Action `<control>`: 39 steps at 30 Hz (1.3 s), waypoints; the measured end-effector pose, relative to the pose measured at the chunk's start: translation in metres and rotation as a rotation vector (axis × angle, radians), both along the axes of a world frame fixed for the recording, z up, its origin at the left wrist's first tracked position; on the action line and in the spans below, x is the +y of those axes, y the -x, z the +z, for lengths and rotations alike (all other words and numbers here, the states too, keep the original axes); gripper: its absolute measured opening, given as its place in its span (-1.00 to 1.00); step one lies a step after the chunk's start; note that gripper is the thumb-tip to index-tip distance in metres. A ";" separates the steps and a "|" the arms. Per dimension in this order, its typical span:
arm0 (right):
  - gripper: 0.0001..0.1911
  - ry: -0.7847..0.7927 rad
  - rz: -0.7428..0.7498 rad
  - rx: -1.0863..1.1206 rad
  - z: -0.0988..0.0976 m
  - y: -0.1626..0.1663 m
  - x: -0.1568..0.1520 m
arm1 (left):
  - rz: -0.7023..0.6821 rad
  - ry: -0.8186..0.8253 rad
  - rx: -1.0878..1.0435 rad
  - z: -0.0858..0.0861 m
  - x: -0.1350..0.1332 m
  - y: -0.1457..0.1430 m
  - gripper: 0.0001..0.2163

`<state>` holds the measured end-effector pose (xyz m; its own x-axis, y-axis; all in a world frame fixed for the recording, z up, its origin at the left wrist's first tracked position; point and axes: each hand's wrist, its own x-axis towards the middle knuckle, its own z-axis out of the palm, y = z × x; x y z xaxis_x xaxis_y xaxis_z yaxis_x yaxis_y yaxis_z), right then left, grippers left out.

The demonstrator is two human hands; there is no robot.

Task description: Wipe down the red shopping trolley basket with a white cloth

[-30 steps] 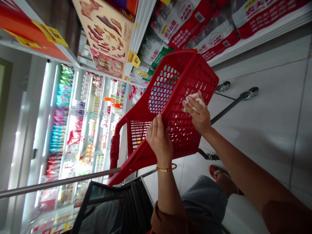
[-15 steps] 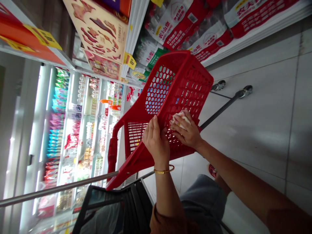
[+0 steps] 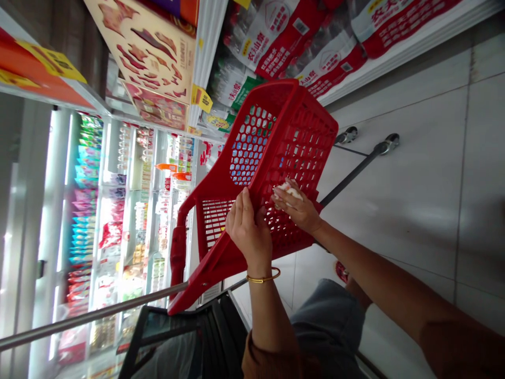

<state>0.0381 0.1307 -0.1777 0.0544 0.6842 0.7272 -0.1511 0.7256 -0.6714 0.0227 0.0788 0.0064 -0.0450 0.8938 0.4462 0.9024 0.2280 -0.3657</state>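
A red plastic shopping basket [image 3: 288, 100] with a perforated wall is tilted up in front of me. My left hand [image 3: 249, 231], with a gold bangle at the wrist, is closed over the basket's near edge, fingers on the inside. My right hand [image 3: 303, 211] presses a crumpled white cloth [image 3: 284, 190] against the outside of the basket's wall, close to my left hand. The fingers of the right hand are curled over the cloth. The basket looks empty inside.
The basket's red handle [image 3: 177, 252] points down toward a metal bar [image 3: 98, 315] and a black frame [image 3: 177, 337]. Trolley wheels [image 3: 389, 142] rest on the pale tiled floor. Shrink-wrapped water packs [image 3: 315, 37] fill a shelf beyond; lit chiller shelves [image 3: 110, 210] stand at left.
My right hand slid the cloth along the basket's wall from its far part toward me, ending beside my left hand. The left hand kept its hold.
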 end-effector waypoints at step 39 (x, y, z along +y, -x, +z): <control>-0.54 0.091 -0.036 0.029 0.002 -0.004 0.009 | -0.029 -0.008 0.024 0.000 0.001 -0.002 -0.55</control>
